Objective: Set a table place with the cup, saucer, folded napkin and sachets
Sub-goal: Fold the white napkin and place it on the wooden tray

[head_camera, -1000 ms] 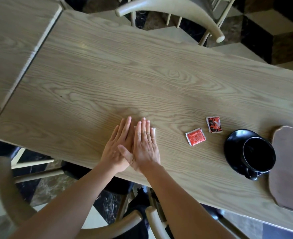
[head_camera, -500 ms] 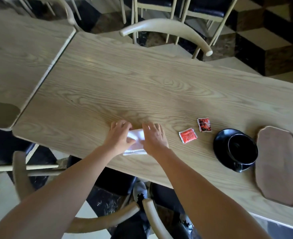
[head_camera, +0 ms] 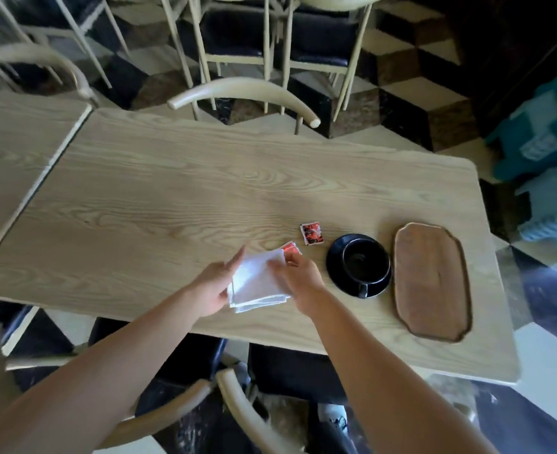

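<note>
Nearest, two bare forearms reach in over the curved back of a chair (head_camera: 237,398) at the table's near edge. Both hands meet on one folded white napkin (head_camera: 258,283), which lies near the front edge of the light wooden table (head_camera: 172,204). The left hand (head_camera: 213,290) has its fingers stretched along the napkin's left side, and the right hand (head_camera: 298,278) pinches its far right corner (whether the cloth is lifted clear of the wood I cannot tell).

Just beyond that corner lies one of two red sachets (head_camera: 290,248), half hidden by the napkin and the right fingers. The second sachet (head_camera: 312,233) lies flat a little farther back, clear of everything. To the right stands one black cup (head_camera: 365,265) on one black saucer (head_camera: 334,265), handle turned toward the near edge. Right of that rests one empty wooden tray (head_camera: 432,281).

Farther off, another curved chair back (head_camera: 244,91) stands at the far edge, a second table (head_camera: 15,139) abuts on the left, and more chairs crowd the chequered floor (head_camera: 411,96).
</note>
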Tool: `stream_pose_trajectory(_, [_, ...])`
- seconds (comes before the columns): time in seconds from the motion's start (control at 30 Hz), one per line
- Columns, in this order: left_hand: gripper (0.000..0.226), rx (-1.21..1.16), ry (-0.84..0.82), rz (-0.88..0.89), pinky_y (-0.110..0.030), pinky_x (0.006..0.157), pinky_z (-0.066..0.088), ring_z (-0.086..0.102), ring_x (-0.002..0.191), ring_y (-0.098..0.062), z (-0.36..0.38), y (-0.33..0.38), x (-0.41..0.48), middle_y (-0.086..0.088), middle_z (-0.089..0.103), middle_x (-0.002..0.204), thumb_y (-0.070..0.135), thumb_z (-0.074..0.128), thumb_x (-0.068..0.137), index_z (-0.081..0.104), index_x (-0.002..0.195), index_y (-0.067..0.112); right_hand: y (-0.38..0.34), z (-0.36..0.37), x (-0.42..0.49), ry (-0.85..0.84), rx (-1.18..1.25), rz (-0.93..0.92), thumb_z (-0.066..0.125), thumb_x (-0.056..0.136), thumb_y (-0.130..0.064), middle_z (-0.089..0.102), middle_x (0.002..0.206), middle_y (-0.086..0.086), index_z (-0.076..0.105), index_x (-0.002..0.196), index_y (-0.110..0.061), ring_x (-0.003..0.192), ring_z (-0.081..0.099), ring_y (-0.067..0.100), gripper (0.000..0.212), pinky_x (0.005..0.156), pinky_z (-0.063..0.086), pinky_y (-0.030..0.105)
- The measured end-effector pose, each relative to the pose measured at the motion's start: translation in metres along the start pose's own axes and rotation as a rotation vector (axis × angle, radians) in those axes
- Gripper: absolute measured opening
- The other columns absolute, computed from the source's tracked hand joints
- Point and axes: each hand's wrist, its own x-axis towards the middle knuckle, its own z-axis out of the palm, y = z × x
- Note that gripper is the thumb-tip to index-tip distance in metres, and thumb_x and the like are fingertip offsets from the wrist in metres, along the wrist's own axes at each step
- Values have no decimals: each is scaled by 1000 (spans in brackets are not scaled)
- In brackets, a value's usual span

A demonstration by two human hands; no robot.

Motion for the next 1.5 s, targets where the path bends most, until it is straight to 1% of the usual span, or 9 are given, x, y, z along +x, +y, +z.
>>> stream_pose_trajectory(0.3, [74, 49, 162, 137, -31, 85, 40, 53, 105, -17, 184, 28, -71, 4, 54, 121, 77, 44, 79, 52, 128, 22, -6, -143, -71, 67, 217, -110, 56, 80, -42, 50, 80, 4, 51, 74, -23, 76, 48, 20, 21, 68, 41, 38])
stream_pose_trajectory(0.43, [47, 110, 148, 314, -39, 88, 51, 64, 96, -22, 249, 29, -88, 0, 63, 97, 70, 55, 79, 58, 88, 24, -19, -210, -96, 31, 260, -98, 51, 86, -60, 51, 90, -3, 51, 80, -35, 79, 55, 17, 26, 60, 58, 31])
stream_pose_trajectory(0.57, [63, 216, 199, 449, -50, 85, 55, 66, 87, -26, 305, 31, -96, -5, 67, 89, 78, 52, 70, 61, 91, 20, -23, -264, -105, 208, 74, -166, 40, 97, -52, 58, 99, 3, 55, 105, -23, 79, 60, 17, 33, 34, 48, 24])
stream_pose_trajectory(0.73, [39, 169, 153, 436, -50, 86, 52, 59, 87, -26, 361, 42, -94, -2, 55, 81, 55, 50, 91, 52, 79, 19, -28, -316, -93, 414, -141, -352, 40, 100, -39, 56, 80, 2, 51, 89, -13, 64, 53, 12, 30, 39, 34, 11])
stream_pose_trajectory(0.87, [50, 173, 140, 447, -36, 63, 44, 52, 69, -23, 394, 53, -64, -2, 50, 65, 61, 51, 85, 50, 66, 15, -31, -347, -65, 448, -163, -357, 40, 101, -37, 56, 76, 4, 45, 81, -13, 69, 50, 23, 31, 51, 31, 27])
stream_pose_trajectory(1.0, [60, 156, 122, 279, -46, 80, 58, 65, 87, -26, 417, 44, -3, -7, 67, 93, 76, 55, 66, 63, 88, 20, -17, -372, -15, 434, -188, -214, 36, 101, -40, 60, 89, 7, 54, 97, -11, 82, 55, 27, 33, 66, 39, 30])
stream_pose_trajectory(1.1, [33, 219, 138, 314, -33, 69, 44, 50, 70, -14, 430, 30, 29, 3, 53, 74, 50, 54, 86, 57, 81, 18, 3, -386, 27, 366, -220, -66, 34, 100, -42, 58, 99, 10, 54, 111, -13, 90, 61, 33, 37, 63, 58, 44])
stream_pose_trajectory(1.27, [14, 317, 221, 276, -29, 52, 29, 39, 62, -18, 435, 11, 85, 5, 41, 62, 19, 49, 87, 57, 79, 11, 29, -396, 76, 300, -346, 26, 36, 99, -32, 57, 97, 8, 56, 110, -9, 87, 56, 28, 33, 57, 44, 23])
stream_pose_trajectory(1.5, [17, 635, 405, 440, -34, 74, 40, 59, 91, -35, 434, 4, 98, -17, 66, 95, 15, 53, 89, 60, 100, 2, 39, -388, 99, 364, -569, -134, 46, 93, -28, 63, 92, 14, 62, 101, -6, 87, 56, 33, 28, 69, 35, 30])
